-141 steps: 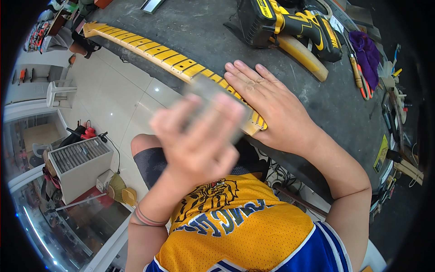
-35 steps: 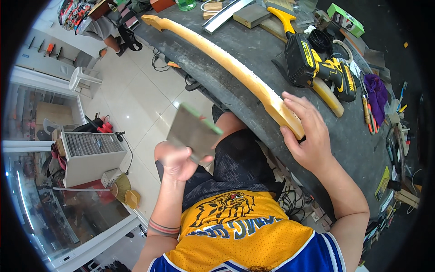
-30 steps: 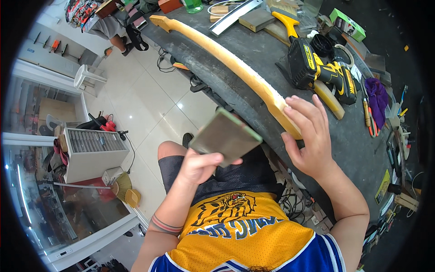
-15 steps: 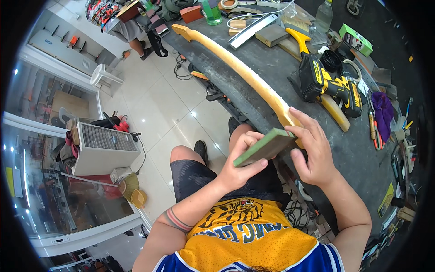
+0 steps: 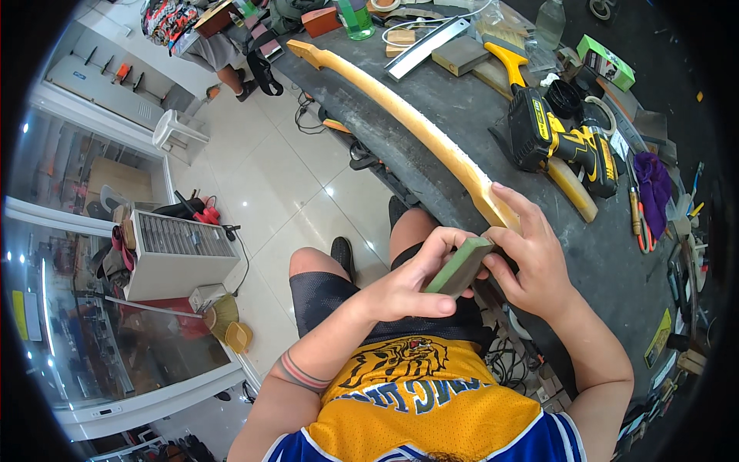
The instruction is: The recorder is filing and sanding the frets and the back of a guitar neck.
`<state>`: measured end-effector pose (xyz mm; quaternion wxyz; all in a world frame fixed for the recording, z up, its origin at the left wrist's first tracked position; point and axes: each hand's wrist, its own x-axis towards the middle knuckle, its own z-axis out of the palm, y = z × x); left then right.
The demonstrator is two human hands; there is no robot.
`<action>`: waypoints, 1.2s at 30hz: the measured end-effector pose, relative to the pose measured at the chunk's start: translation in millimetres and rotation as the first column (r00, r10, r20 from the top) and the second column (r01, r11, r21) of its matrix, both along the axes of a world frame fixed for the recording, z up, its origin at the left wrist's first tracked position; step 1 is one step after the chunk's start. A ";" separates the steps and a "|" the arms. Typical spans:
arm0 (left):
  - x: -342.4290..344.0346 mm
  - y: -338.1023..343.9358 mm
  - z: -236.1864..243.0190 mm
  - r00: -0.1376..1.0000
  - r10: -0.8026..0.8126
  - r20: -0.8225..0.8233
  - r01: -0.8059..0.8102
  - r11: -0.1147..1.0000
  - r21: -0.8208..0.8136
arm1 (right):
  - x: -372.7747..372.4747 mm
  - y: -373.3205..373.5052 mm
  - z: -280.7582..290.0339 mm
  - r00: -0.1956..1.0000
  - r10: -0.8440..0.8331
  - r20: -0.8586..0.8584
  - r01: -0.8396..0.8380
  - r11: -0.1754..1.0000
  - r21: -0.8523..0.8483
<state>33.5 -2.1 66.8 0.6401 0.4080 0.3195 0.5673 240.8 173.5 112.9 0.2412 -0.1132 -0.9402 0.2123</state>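
Now that the green-edged block point(image 5: 456, 266) has tipped up steeper by the right hand point(image 5: 536, 254), rubbing looks stopped from here. The left hand point(image 5: 412, 283) has fingers clamped on it; the right's are apart, 1 resting on the guitar neck point(image 5: 412, 118) lying on the workbench point(image 5: 608, 266).

The guitar neck point(image 5: 419, 121) lies along the left edge of the workbench point(image 5: 585, 266), its near end by the right hand point(image 5: 531, 254); just before it, the left hand point(image 5: 412, 286) holds the block point(image 5: 462, 267), whose contact with the right hand is unclear. Right of the neck rests the power drill point(image 5: 568, 144), with the cloth point(image 5: 652, 192) farther right. On the floor point(image 5: 277, 196) at left, the drawer cabinet point(image 5: 181, 269) stands before the stool point(image 5: 177, 131).
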 end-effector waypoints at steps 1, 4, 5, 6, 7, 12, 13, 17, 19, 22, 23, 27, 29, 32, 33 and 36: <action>-0.1 0.1 -1.7 1.000 -0.002 0.001 0.002 1.000 -0.002 | 0.4 0.2 1.7 1.000 -0.002 0.001 0.002 1.000 -0.002; -3.1 0.5 -5.9 0.997 0.015 0.076 -0.012 0.999 -0.041 | -0.5 -0.6 3.2 1.000 0.014 -0.009 -0.014 0.996 -0.087; -7.0 -0.1 -4.6 0.989 0.063 0.132 -0.061 0.998 -0.023 | -2.3 -1.7 -1.5 0.996 -0.036 -0.078 0.020 0.981 -0.195; -11.5 -1.0 -2.9 0.976 0.110 0.186 -0.110 0.994 -0.009 | -2.9 -2.4 -5.0 0.985 -0.094 -0.141 0.047 0.952 -0.304; -16.3 -2.0 -0.7 0.956 0.175 0.234 -0.170 0.985 -0.042 | -3.2 -1.2 -6.7 0.985 -0.100 -0.140 0.052 0.950 -0.309; -71.4 -8.2 -4.4 0.903 0.383 0.193 -0.374 0.924 -0.083 | -5.9 14.1 -13.9 0.997 -0.052 -0.063 0.032 0.959 -0.280; -78.7 -6.0 -3.5 0.875 0.475 0.090 -0.474 0.880 -0.036 | -6.0 12.7 -13.8 0.997 -0.056 -0.060 0.037 0.958 -0.285; -111.4 7.8 -8.4 0.542 0.644 -0.540 -0.574 0.753 0.322 | -6.3 6.2 -12.3 0.996 -0.078 -0.048 0.055 0.932 -0.358; -113.9 18.7 -3.1 0.385 0.701 -0.600 -0.532 0.700 0.477 | -8.7 6.5 -14.0 0.997 -0.046 -0.060 0.021 0.931 -0.364; -116.2 32.2 9.0 0.047 0.735 -0.677 -0.328 0.651 0.684 | -10.6 7.1 -14.3 0.999 -0.014 -0.044 -0.001 0.949 -0.317; -113.9 37.4 14.5 -0.030 0.725 -0.688 -0.265 0.658 0.705 | -10.1 6.9 -13.6 0.999 -0.018 -0.033 0.006 0.945 -0.326; -112.0 49.9 23.4 -0.169 0.693 -0.701 -0.155 0.684 0.713 | -11.6 8.6 -16.8 1.000 0.018 -0.014 -0.022 0.945 -0.325; -117.9 55.6 27.0 -0.222 0.691 -0.688 -0.120 0.681 0.722 | -12.3 8.3 -15.4 0.999 0.030 0.019 -0.022 0.951 -0.309; -128.3 61.0 20.9 -0.307 0.706 -0.639 -0.082 0.649 0.756 | -11.9 7.7 -12.8 0.997 0.039 0.068 -0.017 0.956 -0.292; -129.1 64.1 20.4 -0.342 0.719 -0.605 -0.078 0.620 0.780 | -11.9 8.5 -13.1 0.996 0.038 0.080 -0.013 0.956 -0.293; -93.2 56.2 21.7 -0.222 0.679 -0.700 -0.060 0.707 0.705 | -12.1 10.4 -14.3 0.995 0.057 0.082 -0.030 0.955 -0.296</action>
